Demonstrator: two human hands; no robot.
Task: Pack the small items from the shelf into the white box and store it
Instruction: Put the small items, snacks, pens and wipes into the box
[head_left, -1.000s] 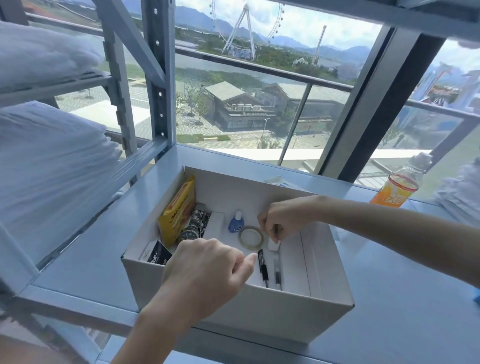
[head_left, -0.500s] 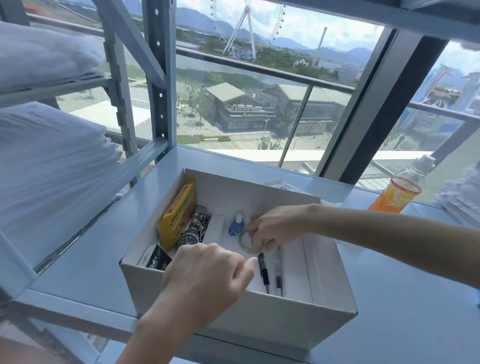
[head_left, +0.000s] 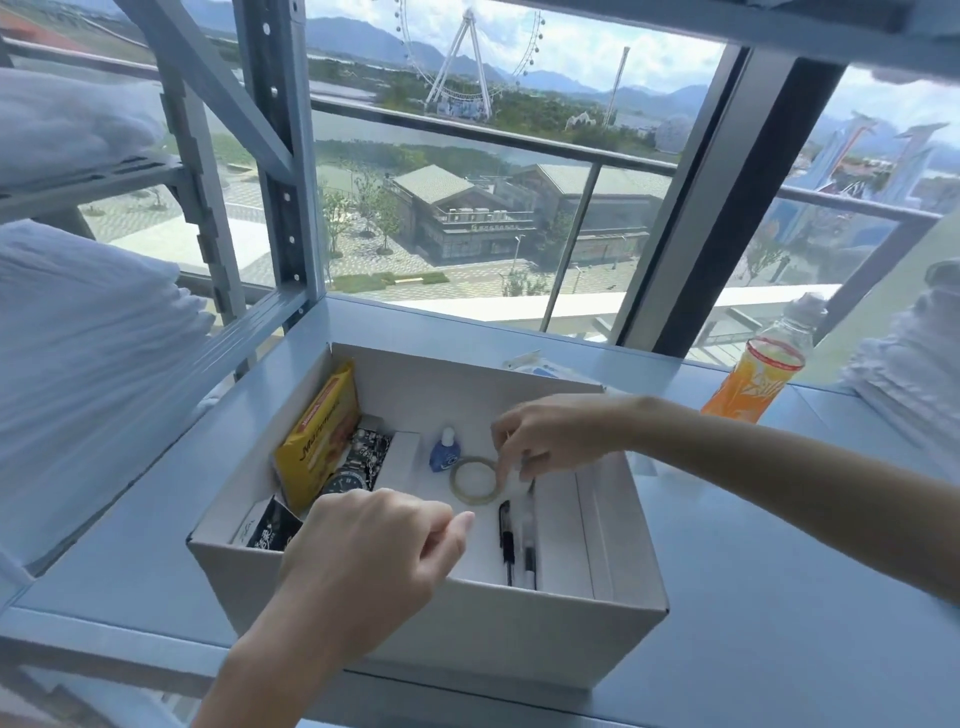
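Observation:
The open white box (head_left: 467, 639) stands on the grey shelf board (head_left: 779, 597). Inside it are a yellow packet (head_left: 319, 434), a watch (head_left: 345, 483), a black packet (head_left: 275, 527), a small blue bottle (head_left: 445, 449), a tape ring (head_left: 474, 479) and two pens (head_left: 506, 540). My right hand (head_left: 550, 434) reaches into the box from the right and pinches a small white item (head_left: 515, 482) right beside the tape ring. My left hand (head_left: 374, 561) hovers over the box's front wall with its fingers curled; I see nothing in it.
An orange drink bottle (head_left: 753, 379) stands at the back right. A flat white packet (head_left: 540, 366) lies behind the box. Folded white linen (head_left: 78, 338) fills the left shelves, more white cloth (head_left: 914, 374) sits far right. A grey upright (head_left: 280, 156) rises at the back left.
My right hand has moved left and down inside the box, bringing the white item next to the tape ring. My left hand has stayed over the front wall.

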